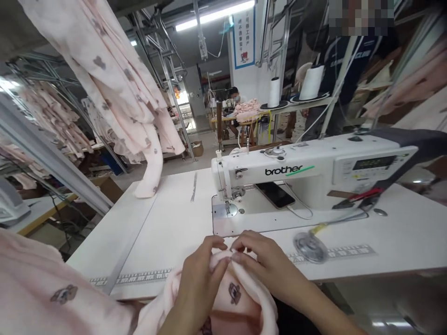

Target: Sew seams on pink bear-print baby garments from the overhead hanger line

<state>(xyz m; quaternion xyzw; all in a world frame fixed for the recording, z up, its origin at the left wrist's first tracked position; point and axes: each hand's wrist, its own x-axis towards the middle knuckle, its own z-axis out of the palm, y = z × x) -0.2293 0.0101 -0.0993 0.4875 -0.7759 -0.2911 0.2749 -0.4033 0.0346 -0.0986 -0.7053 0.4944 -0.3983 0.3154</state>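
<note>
- Left hand (199, 284): grip clenched on the pink printed fabric (240, 309), pinching its fold.
- Right hand (267, 260): grip clenched on the same fold.
- Fabric lies over the bench (164, 232) edge, just before the white Brother sewing machine (296, 172).

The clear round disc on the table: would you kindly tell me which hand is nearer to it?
Right. The right hand is to the disc's left, not touching it; the left hand is farther left, beyond the right hand.
</note>
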